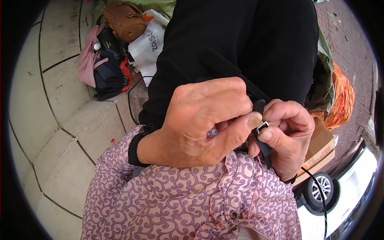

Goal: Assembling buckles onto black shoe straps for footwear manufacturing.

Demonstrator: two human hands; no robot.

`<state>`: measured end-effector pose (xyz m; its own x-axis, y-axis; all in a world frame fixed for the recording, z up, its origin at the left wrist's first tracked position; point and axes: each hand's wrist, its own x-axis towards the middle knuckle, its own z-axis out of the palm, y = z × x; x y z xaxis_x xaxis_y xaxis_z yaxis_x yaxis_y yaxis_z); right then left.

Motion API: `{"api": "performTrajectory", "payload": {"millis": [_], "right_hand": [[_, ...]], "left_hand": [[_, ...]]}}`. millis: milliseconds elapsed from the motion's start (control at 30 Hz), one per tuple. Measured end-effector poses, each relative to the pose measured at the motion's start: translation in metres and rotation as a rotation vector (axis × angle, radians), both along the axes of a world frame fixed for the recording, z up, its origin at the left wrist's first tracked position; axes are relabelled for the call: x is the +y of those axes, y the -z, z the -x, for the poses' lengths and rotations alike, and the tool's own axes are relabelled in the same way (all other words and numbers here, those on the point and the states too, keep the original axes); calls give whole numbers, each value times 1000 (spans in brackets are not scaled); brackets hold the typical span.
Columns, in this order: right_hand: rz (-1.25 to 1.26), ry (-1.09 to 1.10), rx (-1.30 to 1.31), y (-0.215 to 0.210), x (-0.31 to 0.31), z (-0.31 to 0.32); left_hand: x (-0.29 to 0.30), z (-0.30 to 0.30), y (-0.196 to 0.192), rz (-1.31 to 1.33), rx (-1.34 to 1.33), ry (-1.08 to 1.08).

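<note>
A black strap (264,149) with a small silver metal loop (263,127) is held between my two hands, just above my lap. My left hand (204,124) is closed, its thumb and forefinger pinching the strap at the loop's left side. From the right, the thumb and fingers of my right hand (290,132) grip the strap and loop. One dark end (259,106) of the strap sticks up between the fingertips. Parts of the strap are hidden behind my fingers. A longer black band (224,64) lies across my black trousers beyond the hands.
Left on the pale tiled ledge (60,116) are a brown handbag (125,22), a white bag (149,50) and a dark bag with pink cloth (105,70). Right are an orange sack (340,96), a cardboard box (320,146), a black cable (320,190) and a white car (352,192).
</note>
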<state>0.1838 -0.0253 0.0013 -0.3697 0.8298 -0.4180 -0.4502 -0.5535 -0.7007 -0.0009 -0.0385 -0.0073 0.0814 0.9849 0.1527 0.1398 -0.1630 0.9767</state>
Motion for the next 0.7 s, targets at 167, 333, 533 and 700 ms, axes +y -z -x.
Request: {"api": "performTrajectory", "payload": {"millis": [167, 333, 533, 700], "right_hand": [[9, -71, 157, 4, 6, -4], [-24, -67, 193, 11, 6, -3], [-30, -29, 112, 8, 4, 1], [-20, 6, 55, 6, 3, 4]], "left_hand": [[4, 2, -3, 23, 7, 18], [7, 4, -5, 129, -49, 30], [5, -4, 3, 205, -179, -50], [7, -1, 1, 220, -160, -44]]}}
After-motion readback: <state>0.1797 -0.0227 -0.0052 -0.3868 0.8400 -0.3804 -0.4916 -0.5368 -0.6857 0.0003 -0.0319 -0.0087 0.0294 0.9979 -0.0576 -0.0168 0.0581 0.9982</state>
